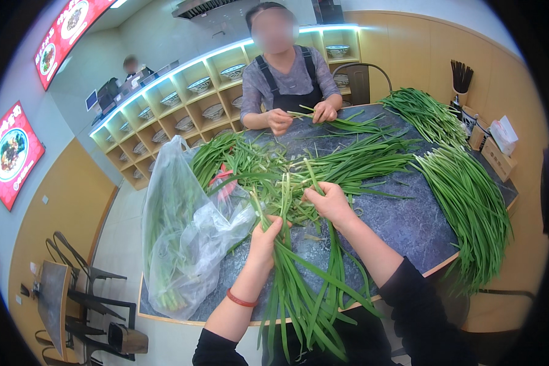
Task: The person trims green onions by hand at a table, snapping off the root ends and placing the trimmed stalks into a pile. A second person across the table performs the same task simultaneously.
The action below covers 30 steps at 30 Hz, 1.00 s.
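Observation:
My left hand grips a bunch of garlic chives; pale stem ends point away from me and the leaves hang over the table's near edge. Close by on the right, my right hand pinches a few chive stalks, their leaves trailing down toward me. Beyond both hands lies a heap of trimmed chive scraps. More loose chives are spread behind my right hand. Left of my left hand, a translucent plastic bag holds chives.
Across the dark stone-look table, a person holds chive stalks. Chive piles lie along the right side, one overhanging the edge. Behind them stand a tissue box and a chopstick holder. Shelves with bowls line the back.

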Tool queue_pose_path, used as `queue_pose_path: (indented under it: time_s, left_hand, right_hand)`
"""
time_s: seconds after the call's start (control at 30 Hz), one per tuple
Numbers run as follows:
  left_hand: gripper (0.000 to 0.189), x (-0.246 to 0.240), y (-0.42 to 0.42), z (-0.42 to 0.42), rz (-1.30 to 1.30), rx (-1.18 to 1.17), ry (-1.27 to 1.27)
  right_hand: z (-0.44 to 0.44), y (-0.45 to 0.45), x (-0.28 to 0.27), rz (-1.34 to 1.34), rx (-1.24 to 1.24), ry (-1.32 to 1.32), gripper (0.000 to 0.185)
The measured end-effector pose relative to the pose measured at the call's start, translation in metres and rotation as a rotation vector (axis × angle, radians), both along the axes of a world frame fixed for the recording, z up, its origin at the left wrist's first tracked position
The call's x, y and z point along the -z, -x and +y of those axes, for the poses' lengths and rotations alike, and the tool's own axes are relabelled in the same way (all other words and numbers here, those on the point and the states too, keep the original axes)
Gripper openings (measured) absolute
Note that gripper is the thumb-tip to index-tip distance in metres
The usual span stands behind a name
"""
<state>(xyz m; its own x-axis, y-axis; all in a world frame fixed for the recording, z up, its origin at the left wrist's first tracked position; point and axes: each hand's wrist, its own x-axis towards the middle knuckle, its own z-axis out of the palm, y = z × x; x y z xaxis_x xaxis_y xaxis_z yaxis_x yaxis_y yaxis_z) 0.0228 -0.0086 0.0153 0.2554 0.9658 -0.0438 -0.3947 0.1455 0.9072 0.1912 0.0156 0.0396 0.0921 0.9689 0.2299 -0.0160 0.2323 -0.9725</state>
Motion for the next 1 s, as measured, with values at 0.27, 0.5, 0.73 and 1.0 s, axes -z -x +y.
queue_pose_path:
  time_s: [0.27, 0.5, 0.73, 1.0]
  left_hand:
    - [0.017, 0.000, -0.001, 0.000, -0.057, 0.035, 0.058]
    - [0.013, 0.001, -0.005, -0.001, 0.112, 0.025, -0.024]
    - [0.013, 0.001, -0.003, -0.001, 0.101, 0.028, 0.001]
    - [0.017, 0.003, -0.001, 0.000, -0.002, 0.119, 0.096]
  right_hand:
    - [-0.005, -0.003, -0.009, 0.111, -0.037, 0.135, 0.014]
    - [-0.008, 0.000, -0.015, 0.193, -0.016, -0.005, 0.018]
    - [-0.008, -0.007, -0.017, 0.322, -0.169, 0.065, 0.012]
    - [-0.009, -0.005, -0.014, 0.496, -0.232, 0.120, 0.012]
